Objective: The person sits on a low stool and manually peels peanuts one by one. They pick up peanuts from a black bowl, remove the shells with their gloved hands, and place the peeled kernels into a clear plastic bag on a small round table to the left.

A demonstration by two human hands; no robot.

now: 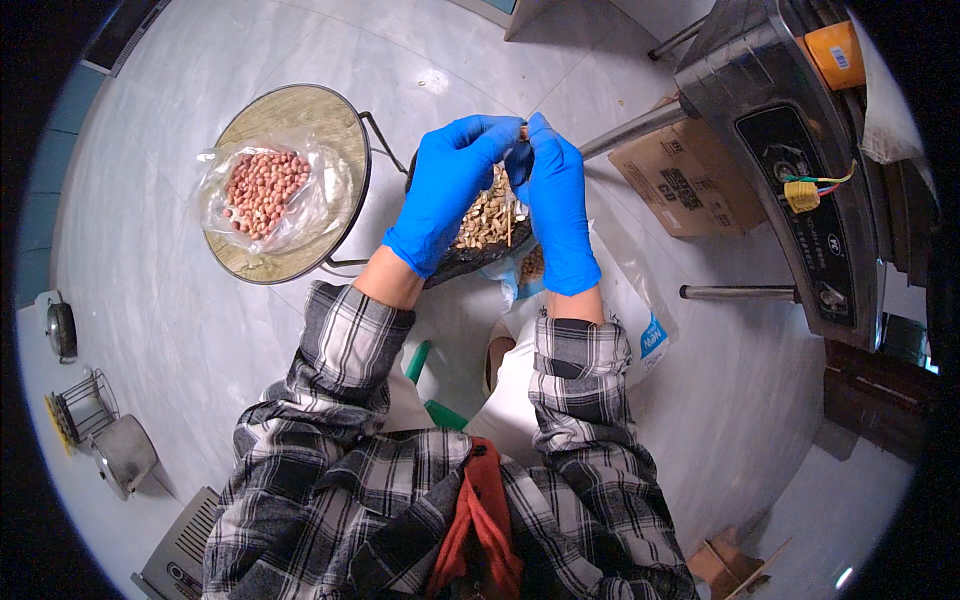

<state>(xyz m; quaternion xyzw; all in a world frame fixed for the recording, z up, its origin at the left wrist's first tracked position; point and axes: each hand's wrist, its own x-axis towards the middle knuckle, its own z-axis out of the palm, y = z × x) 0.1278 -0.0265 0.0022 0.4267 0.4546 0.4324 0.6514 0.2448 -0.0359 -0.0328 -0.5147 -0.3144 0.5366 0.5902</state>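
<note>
My left hand (454, 187) and my right hand (561, 206), both in blue gloves, meet at the fingertips. Pinched between them is a small brown peanut (524, 133), mostly covered by the fingers. Below the hands, broken peanut shells (487, 223) fill a container with a black, bag-like rim (469, 264), partly hidden by my gloves. To the left, shelled pinkish peanuts (266, 187) lie in a clear plastic bag (334, 176) on a round table (319, 112). Behind my right wrist, brown contents (532, 264) show in the mouth of a white-and-blue plastic bag (626, 300).
A metal gas stove (787, 187) on tubular legs stands at the right, with a cardboard box (682, 184) beneath it. A green stool (442, 414) shows between my legs. Along the left are a lidded pot (127, 454) and a wire rack (86, 405).
</note>
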